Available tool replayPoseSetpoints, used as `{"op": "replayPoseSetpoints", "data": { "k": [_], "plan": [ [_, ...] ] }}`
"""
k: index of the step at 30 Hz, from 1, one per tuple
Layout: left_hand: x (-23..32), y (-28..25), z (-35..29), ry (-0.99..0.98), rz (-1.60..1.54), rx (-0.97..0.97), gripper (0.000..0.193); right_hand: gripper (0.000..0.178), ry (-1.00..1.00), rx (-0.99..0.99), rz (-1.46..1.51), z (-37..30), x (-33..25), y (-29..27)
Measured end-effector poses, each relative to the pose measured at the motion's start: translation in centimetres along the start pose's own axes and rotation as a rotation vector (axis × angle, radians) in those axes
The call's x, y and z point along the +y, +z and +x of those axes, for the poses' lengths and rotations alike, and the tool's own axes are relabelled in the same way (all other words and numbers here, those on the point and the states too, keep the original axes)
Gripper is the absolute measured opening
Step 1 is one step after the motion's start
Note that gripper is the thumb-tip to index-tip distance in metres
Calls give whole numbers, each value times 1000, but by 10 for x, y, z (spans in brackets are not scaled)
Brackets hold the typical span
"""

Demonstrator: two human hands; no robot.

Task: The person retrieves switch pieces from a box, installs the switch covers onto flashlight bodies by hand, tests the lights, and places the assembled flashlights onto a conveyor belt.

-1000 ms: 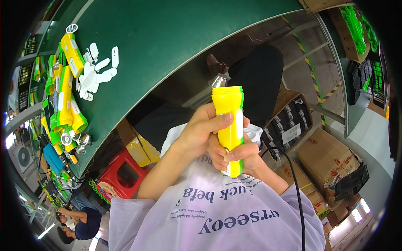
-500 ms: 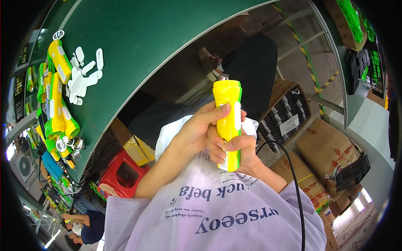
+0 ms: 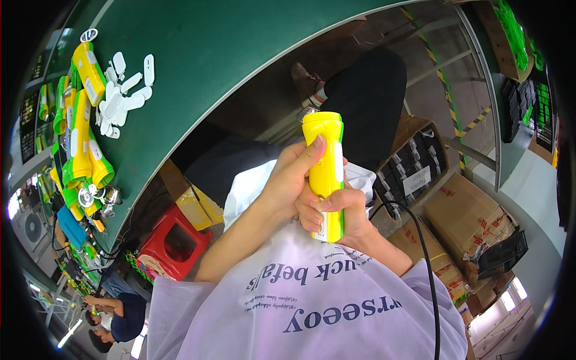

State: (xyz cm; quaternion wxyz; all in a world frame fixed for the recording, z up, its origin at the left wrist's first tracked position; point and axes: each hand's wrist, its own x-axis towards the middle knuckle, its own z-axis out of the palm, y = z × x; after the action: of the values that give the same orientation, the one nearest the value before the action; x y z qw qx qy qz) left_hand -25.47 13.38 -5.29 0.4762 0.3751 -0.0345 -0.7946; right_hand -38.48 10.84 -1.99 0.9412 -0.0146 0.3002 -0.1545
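I hold a yellow flashlight body [image 3: 324,174] with green edging upright in front of my shirt, its wide end pointing away from me. My left hand [image 3: 289,177] is closed on its upper left side, thumb pressed against the yellow casing just under the rim. Lower down, my right hand [image 3: 342,213] wraps the handle, with the thumb across the front. A white strip runs along the right side of the casing. At the wide end, a small shiny piece [image 3: 308,112] sticks out; its attachment is hidden.
On the green table [image 3: 192,54] at left lie several yellow-green flashlight bodies [image 3: 81,132] and a pile of white oval covers [image 3: 117,102]. A red stool [image 3: 159,231] stands below. Cardboard boxes [image 3: 465,216] are at right, and a black cable [image 3: 429,270] hangs by my right arm.
My left thumb has slid slightly up toward the flashlight's rim. The shiny piece at the wide end now sits further left. The view has shifted a little.
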Motion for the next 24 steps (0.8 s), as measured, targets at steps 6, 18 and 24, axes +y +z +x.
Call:
{"op": "replayPoseSetpoints", "data": {
  "k": [6,18,24],
  "plan": [
    [2,7,-1,17,-25,36,52,22,-16,46,-14,-1,1,-4],
    [-8,-2,-3,107,-35,-2,52,21,-7,47,-37,-3,3,-1],
    [-8,-6,-4,172,-5,-85,52,22,8,-7,-46,-3,1,0]
  ]
}}
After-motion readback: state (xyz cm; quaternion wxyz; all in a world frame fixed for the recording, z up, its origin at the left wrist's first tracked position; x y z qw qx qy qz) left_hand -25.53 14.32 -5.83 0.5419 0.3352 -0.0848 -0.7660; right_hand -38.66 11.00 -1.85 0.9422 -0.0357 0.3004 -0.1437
